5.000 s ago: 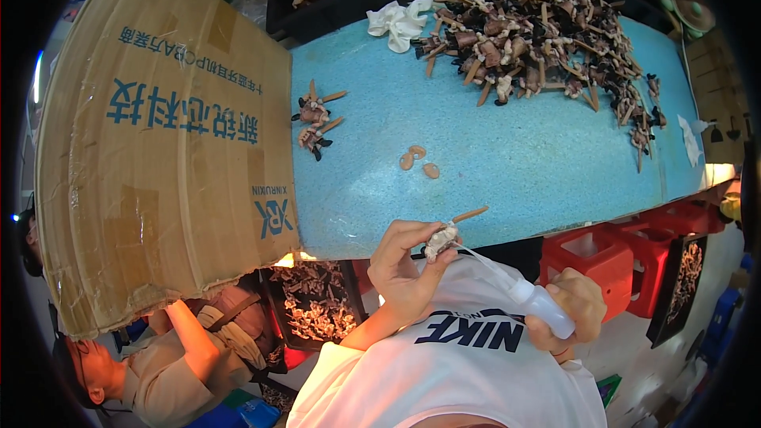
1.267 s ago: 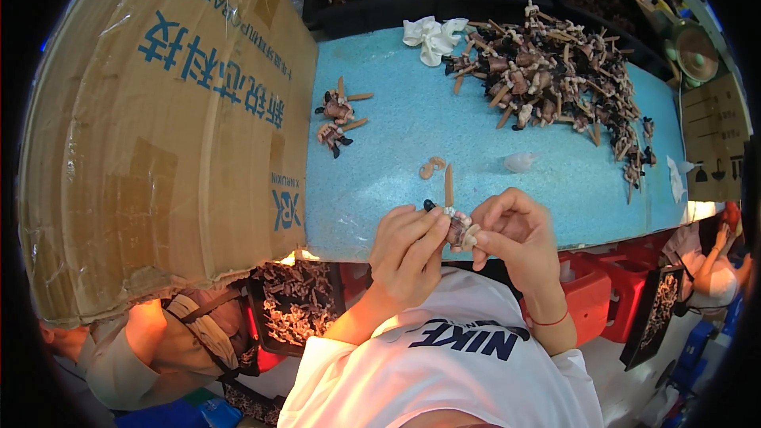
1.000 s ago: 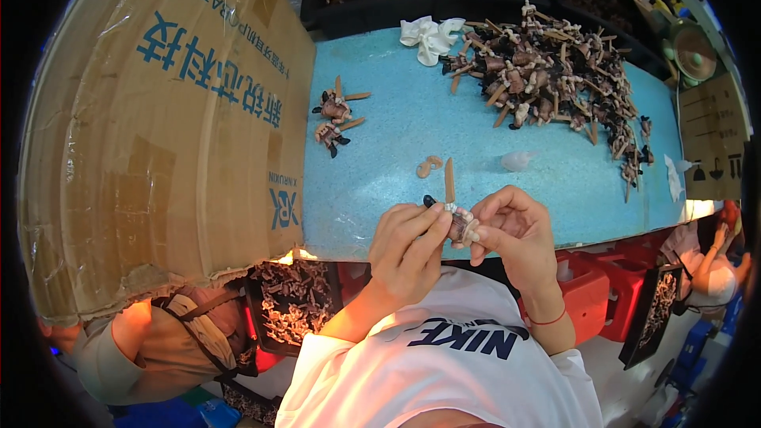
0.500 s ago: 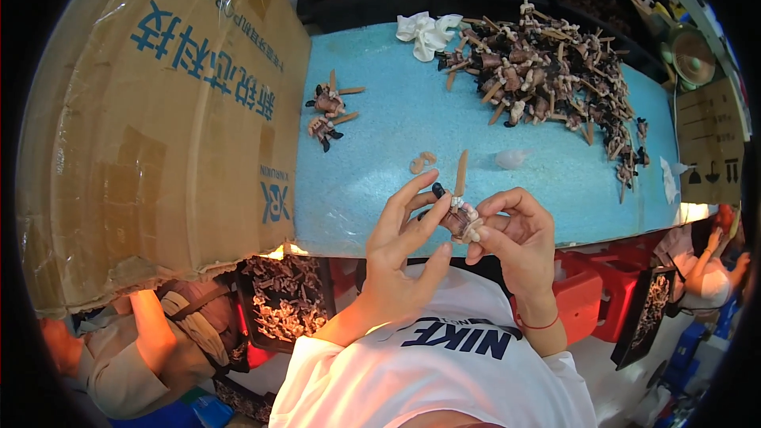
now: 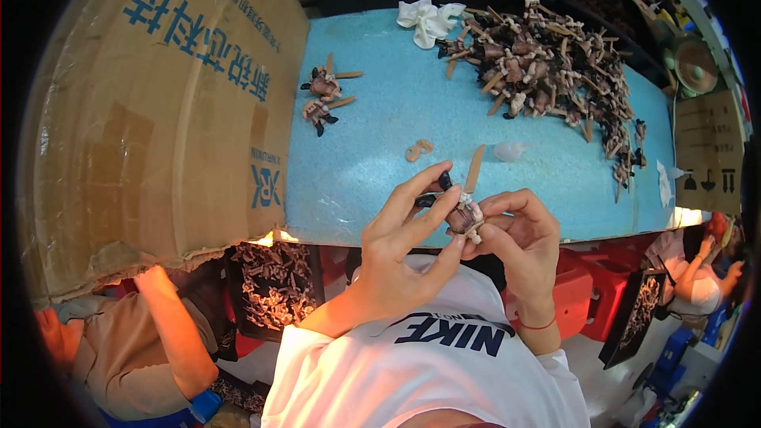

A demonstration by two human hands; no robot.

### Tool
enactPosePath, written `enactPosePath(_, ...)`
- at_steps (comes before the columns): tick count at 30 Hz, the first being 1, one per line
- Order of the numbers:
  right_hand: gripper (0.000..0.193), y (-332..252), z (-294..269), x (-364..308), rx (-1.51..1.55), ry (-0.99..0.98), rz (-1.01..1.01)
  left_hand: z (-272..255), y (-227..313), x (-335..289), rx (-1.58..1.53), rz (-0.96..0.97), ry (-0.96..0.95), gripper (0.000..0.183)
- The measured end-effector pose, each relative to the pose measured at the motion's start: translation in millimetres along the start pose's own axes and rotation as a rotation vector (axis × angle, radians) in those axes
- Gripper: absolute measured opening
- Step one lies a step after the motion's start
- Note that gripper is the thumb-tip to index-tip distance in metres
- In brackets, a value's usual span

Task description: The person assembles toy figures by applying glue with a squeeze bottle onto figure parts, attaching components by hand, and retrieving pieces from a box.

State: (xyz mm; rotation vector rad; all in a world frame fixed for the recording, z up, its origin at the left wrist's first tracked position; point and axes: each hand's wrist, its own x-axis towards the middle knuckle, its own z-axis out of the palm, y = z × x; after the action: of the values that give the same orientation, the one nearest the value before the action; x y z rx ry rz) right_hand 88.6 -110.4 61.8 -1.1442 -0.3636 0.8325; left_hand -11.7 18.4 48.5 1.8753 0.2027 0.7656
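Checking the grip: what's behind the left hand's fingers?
Black boots of the held figurine show between the left hand's fingers, its brown body beyond their tips; what the fingers cover is hidden.

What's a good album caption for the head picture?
Left hand and right hand hold a small figure; more figures lie heaped on the blue table.

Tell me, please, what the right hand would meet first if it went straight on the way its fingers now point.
First would come the small figure that the right hand is pinching; just past it, probably the left hand, though depth is hard to judge.
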Motion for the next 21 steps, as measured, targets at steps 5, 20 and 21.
enactPosePath(5, 0.017, -9.1, -10.1, 1.2, -0.132, -0.098, -0.039, 0.8, 4.8, 1.4, 0.018, -0.030, -0.076, 0.043)
enactPosePath(20, 0.025, -24.5, -16.9, 11.5, -0.274, -0.183, -0.031, 10.3, 9.8, 11.3, 0.073, 0.075, -0.093, 0.044)
enactPosePath(21, 0.025, -21.8, -16.8, 12.8, -0.271, -0.183, -0.032, 11.3, 9.0, 11.3, 0.076, 0.076, -0.095, 0.044)
